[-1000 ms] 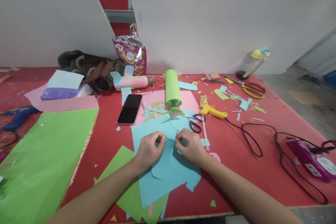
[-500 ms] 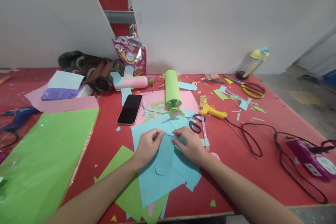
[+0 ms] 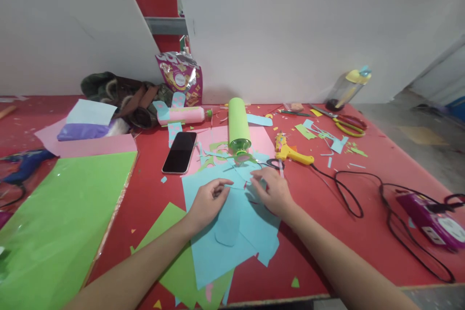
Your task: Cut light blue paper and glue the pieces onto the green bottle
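Observation:
My left hand (image 3: 210, 199) rests over a blue paper strip (image 3: 228, 227) with rounded corners, its index finger stretched across the strip's top end and the thumb slightly apart. Under the strip lies a larger blue sheet (image 3: 207, 266). My right hand (image 3: 274, 193) hovers at the sheet's right side, fingers loosely bent and apart, with nothing visible in it. Just beyond it are scissors (image 3: 275, 163), their black handles partly hidden by the hand. A green paper-wrapped bottle (image 3: 239, 121) lies ahead, its neck towards me.
A yellow glue gun (image 3: 296, 155) lies at right, its cord running to a purple power strip (image 3: 432, 218). A phone (image 3: 179, 152), a pink-wrapped bottle (image 3: 185, 115) and a snack bag (image 3: 181, 77) are at left. Green sheets (image 3: 69, 203), paper scraps and red-yellow scissors (image 3: 348, 125) lie around.
My right hand has let go of the strip's top edge and moved right and away from me, over the scissors' handles. My left hand has loosened its pinch; its index finger is now straighter.

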`<action>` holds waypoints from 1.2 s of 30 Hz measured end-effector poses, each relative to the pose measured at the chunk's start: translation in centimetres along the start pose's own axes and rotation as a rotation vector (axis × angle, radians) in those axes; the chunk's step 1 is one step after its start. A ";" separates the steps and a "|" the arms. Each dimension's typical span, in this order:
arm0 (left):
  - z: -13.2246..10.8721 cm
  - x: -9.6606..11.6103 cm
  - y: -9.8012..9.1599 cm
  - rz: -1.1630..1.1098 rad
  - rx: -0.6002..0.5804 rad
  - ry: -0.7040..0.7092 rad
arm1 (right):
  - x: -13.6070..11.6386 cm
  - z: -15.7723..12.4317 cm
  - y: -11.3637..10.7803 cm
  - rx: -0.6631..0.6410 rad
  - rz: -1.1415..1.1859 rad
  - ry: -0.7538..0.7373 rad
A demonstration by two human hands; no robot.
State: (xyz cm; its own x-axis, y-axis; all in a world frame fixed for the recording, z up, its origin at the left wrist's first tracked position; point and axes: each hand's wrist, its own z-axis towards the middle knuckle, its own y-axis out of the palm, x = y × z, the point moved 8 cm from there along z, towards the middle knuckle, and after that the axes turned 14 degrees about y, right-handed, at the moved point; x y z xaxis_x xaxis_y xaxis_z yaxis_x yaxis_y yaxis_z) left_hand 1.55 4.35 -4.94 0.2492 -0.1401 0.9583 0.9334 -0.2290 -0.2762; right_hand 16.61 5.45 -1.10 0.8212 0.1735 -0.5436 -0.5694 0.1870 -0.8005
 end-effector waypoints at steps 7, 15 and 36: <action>-0.1 -0.1 -0.4 0.012 0.044 -0.013 | 7.6 3.2 -3.2 0.186 -0.343 0.360; 0.1 -0.2 -0.8 0.012 0.085 0.003 | 10.0 3.9 -3.7 0.069 -0.502 0.465; 0.2 -0.2 -1.8 0.031 0.165 0.032 | 9.9 3.1 -4.3 0.224 0.418 0.517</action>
State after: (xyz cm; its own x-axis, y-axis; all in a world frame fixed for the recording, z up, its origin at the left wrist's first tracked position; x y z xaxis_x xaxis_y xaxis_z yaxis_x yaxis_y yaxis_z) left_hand -0.14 5.04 -4.59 0.2726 -0.1759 0.9459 0.9558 -0.0629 -0.2871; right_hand 27.08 9.32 -2.25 0.4127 -0.1978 -0.8891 -0.7894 0.4093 -0.4575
